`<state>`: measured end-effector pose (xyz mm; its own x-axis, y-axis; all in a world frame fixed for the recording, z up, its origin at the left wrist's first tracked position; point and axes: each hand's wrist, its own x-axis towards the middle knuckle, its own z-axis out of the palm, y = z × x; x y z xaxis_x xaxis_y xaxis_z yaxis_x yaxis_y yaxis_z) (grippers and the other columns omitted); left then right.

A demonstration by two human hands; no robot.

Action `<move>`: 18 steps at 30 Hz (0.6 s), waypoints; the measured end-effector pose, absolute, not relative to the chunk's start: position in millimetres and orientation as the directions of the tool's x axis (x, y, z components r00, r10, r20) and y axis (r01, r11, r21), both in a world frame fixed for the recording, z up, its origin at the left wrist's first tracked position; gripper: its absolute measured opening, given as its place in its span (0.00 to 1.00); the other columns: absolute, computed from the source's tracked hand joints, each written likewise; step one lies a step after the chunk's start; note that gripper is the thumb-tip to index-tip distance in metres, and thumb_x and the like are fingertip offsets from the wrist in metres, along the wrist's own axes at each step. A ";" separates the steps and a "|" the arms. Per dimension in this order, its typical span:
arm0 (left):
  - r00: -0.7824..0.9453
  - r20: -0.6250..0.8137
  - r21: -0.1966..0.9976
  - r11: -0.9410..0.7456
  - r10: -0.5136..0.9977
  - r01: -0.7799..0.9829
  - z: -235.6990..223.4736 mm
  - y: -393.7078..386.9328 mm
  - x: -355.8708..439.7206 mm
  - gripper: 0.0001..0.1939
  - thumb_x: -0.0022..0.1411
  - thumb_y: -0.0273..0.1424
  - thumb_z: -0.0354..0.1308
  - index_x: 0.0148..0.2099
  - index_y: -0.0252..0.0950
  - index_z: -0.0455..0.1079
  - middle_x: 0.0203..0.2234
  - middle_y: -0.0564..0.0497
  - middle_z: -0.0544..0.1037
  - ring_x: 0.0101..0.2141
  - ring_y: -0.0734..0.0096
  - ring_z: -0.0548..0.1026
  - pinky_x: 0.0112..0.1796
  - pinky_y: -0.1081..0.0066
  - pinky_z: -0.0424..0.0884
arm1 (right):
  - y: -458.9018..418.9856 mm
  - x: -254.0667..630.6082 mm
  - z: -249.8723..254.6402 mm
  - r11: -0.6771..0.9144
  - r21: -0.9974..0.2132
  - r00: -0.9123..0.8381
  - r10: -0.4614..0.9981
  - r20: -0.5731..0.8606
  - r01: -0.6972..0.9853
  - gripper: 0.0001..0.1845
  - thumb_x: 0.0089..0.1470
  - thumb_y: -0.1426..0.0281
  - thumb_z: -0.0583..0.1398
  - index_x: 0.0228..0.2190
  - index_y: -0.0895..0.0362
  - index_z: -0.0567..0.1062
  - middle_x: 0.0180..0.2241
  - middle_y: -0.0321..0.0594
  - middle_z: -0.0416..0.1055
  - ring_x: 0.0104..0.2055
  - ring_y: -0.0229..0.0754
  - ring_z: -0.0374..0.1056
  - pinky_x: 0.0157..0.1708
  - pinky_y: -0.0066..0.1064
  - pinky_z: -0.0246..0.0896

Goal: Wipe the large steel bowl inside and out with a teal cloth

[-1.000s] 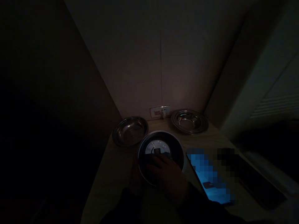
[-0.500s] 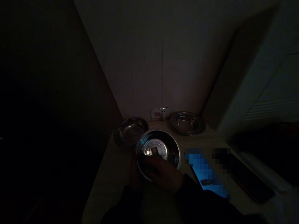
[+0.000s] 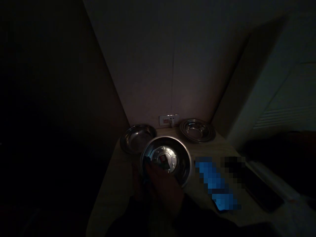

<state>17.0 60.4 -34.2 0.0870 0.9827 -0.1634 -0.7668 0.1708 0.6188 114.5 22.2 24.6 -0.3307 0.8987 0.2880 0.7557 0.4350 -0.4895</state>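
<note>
A deep shiny metal bowl (image 3: 184,164) stands in the middle of the small table, with a round label and a dark-and-red mark visible at its bottom. My left hand (image 3: 137,182) is against the bowl's outer left side, its fingers barely visible in the dark. Over the near left rim reaches my right hand (image 3: 166,189), pressing a dark bluish cloth (image 3: 146,166) to the inside of the wall. Most of the cloth is hidden beneath the fingers.
A wide metal basin (image 3: 134,138) stands behind to the left, and stacked metal plates (image 3: 197,130) behind to the right. A lit phone (image 3: 217,187) and a dark flat object (image 3: 265,191) lie at the right. A wall socket (image 3: 168,119) is behind.
My right hand has moved left and nearer, from over the bowl's bottom to its left wall, uncovering more of the bottom. The bowl has barely shifted.
</note>
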 end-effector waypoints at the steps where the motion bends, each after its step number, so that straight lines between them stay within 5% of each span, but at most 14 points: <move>1: 0.083 -0.174 0.610 0.173 0.981 -0.773 -31.1 62.1 16.8 0.20 0.63 0.43 0.49 0.40 0.38 0.78 0.37 0.48 0.82 0.51 0.63 0.73 0.52 0.69 0.66 | 16.5 116.7 21.8 0.459 -0.417 -0.359 0.884 0.300 0.784 0.29 0.53 0.76 0.57 0.58 0.61 0.64 0.57 0.51 0.64 0.55 0.53 0.66 0.49 0.43 0.68; 4: 0.073 -0.190 0.642 0.180 0.979 -0.745 -21.1 64.7 17.9 0.18 0.61 0.40 0.52 0.47 0.38 0.76 0.44 0.48 0.80 0.56 0.61 0.68 0.57 0.66 0.61 | 1.1 120.4 8.5 0.472 -0.237 -0.355 0.843 0.405 0.849 0.25 0.55 0.76 0.56 0.56 0.61 0.66 0.54 0.50 0.68 0.51 0.52 0.69 0.46 0.41 0.69; 8: 0.160 -0.235 0.647 0.277 0.959 -0.711 -11.2 62.6 21.3 0.19 0.62 0.40 0.51 0.52 0.41 0.72 0.49 0.51 0.77 0.59 0.65 0.63 0.58 0.66 0.59 | -5.7 117.4 -1.7 0.443 -0.162 -0.303 0.795 0.526 0.882 0.21 0.57 0.73 0.56 0.53 0.62 0.69 0.52 0.51 0.70 0.50 0.50 0.69 0.48 0.39 0.67; 13: 0.328 -0.282 0.611 0.432 0.902 -0.663 -3.8 61.4 24.1 0.28 0.60 0.52 0.46 0.43 0.36 0.77 0.45 0.43 0.79 0.57 0.54 0.66 0.56 0.59 0.62 | -2.5 122.6 -0.6 0.473 -0.110 -0.358 0.781 0.511 0.874 0.20 0.58 0.73 0.56 0.52 0.63 0.70 0.50 0.52 0.72 0.48 0.49 0.70 0.47 0.40 0.66; 18: 0.261 -0.263 0.667 0.370 0.929 -0.647 -1.1 65.5 22.2 0.20 0.58 0.45 0.53 0.41 0.36 0.77 0.45 0.46 0.79 0.56 0.54 0.67 0.57 0.60 0.61 | -2.7 145.8 -1.0 0.530 -0.086 -0.441 0.776 0.451 0.844 0.18 0.57 0.76 0.57 0.50 0.59 0.71 0.48 0.49 0.73 0.47 0.48 0.70 0.46 0.40 0.66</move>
<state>22.2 65.5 -1.1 0.2612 0.9289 -0.2625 -0.6468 0.3703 0.6668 145.8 -2.7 -1.0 -0.4412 0.7757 0.4513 0.8438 0.5298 -0.0857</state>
